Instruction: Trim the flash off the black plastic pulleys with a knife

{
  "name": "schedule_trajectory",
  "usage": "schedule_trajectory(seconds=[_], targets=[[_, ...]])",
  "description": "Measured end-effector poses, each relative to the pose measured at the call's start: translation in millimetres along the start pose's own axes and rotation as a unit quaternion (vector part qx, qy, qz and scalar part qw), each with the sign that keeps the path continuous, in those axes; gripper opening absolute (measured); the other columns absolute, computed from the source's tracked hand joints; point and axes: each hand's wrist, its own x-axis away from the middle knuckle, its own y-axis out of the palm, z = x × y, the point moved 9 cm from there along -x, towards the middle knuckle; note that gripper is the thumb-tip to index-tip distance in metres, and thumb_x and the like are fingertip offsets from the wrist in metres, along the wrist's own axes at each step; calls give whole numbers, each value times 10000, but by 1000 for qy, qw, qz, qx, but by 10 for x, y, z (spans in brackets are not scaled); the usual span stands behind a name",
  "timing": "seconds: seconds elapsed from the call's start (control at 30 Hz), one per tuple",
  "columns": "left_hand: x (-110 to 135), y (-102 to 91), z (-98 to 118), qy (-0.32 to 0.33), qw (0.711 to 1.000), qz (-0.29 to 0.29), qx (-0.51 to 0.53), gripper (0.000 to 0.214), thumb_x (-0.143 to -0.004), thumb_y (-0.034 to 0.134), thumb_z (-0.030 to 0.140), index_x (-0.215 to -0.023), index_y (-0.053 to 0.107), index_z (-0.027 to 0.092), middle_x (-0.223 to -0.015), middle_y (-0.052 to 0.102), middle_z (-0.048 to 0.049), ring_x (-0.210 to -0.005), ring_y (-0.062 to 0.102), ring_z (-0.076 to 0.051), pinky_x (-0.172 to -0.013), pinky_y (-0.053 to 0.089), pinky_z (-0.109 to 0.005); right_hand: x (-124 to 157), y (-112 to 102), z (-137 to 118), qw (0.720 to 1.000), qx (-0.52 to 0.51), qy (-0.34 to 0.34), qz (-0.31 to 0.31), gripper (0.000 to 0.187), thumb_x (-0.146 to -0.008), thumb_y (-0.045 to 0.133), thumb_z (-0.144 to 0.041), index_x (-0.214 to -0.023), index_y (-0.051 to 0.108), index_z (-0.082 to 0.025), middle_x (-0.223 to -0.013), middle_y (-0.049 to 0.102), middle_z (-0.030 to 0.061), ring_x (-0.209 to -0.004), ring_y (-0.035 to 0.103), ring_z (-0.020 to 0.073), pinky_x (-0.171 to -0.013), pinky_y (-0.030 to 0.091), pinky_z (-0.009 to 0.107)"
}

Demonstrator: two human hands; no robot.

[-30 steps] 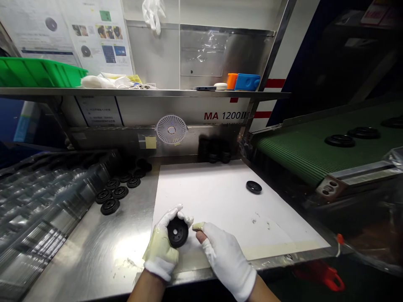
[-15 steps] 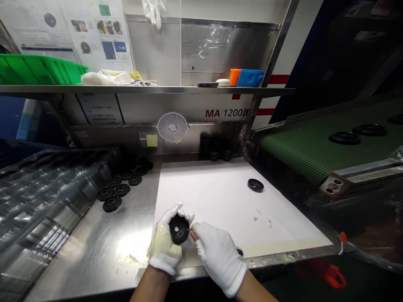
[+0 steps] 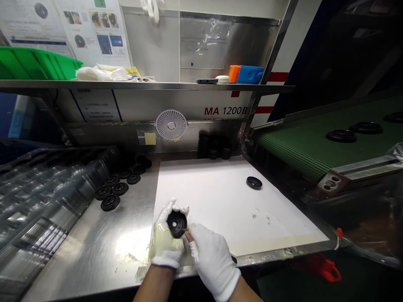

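Note:
My left hand (image 3: 166, 239), in a white glove with yellowish tape on the fingers, cups a round black rubber part (image 3: 176, 224) with a central hole. My right hand (image 3: 213, 261), also gloved in white, presses in against the part's lower right edge. A slim dark handle (image 3: 234, 260) pokes out past the right hand, seemingly a small tool held in it. Its tip is hidden. Both hands are above the near edge of a white sheet (image 3: 220, 201).
Another black disc (image 3: 254, 182) lies on the sheet. Several black ribbed parts (image 3: 111, 202) sit on the steel table to the left, beside stacked clear plastic trays (image 3: 40, 201). At right, more black parts (image 3: 341, 136) lie on a green conveyor belt (image 3: 302, 151). A steel shelf (image 3: 147, 86) runs overhead.
My hands have closed in together, with the right hand moving left against the part. The part now sits slightly turned in my left hand. The view has tilted a little.

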Motion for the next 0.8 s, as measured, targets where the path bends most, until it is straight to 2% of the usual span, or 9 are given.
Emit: schedule_trajectory(seconds=[0.17,0.27,0.33,0.47,0.67,0.8], targets=[[-37,-71,18,12,1000,17,12,236,-682,596,99,-902,611,183,-682,574,15,-691,592,-113,-821,504,-314,38,25,-85,1000,1,-2,0,165,-893,381,-265,-773,493,-246,-709,601,-27,-625,537,152,-566,234,287],[-14,-44,-21,-37,999,-5,-16,263,-699,559,152,-958,607,152,-875,632,-91,-815,614,-208,-779,516,-414,9,-18,-50,1000,-15,-4,3,162,-895,379,-270,-814,517,-244,-748,623,-18,-644,548,151,-569,252,276],[9,-26,-66,-76,996,-23,-33,288,-694,527,163,-968,605,125,-863,628,-128,-786,612,-247,-719,519,-464,-15,-48,-1,1000,-24,0,8,164,-900,371,-265,-868,531,-246,-783,634,-13,-672,561,153,-585,270,271],[-5,-51,-55,-66,997,-21,-24,231,-684,546,132,-903,617,138,-639,564,-35,-622,566,-172,-690,521,-404,-22,-18,89,1000,-1,29,-5,177,-897,376,-270,-800,520,-243,-713,613,-22,-629,551,154,-562,263,276],[-42,-45,-53,-34,999,-2,-6,125,-652,590,63,-731,586,160,-603,533,11,-589,532,-115,-713,511,-314,65,40,18,999,-3,35,-1,172,-894,376,-262,-783,507,-248,-704,609,-30,-602,538,145,-551,249,278],[-22,-15,-19,-15,1000,6,4,123,-656,600,72,-716,570,176,-605,522,34,-596,541,-91,-738,508,-271,111,71,-68,999,-20,31,4,161,-883,381,-241,-779,504,-249,-678,600,-34,-594,536,143,-547,243,277]])
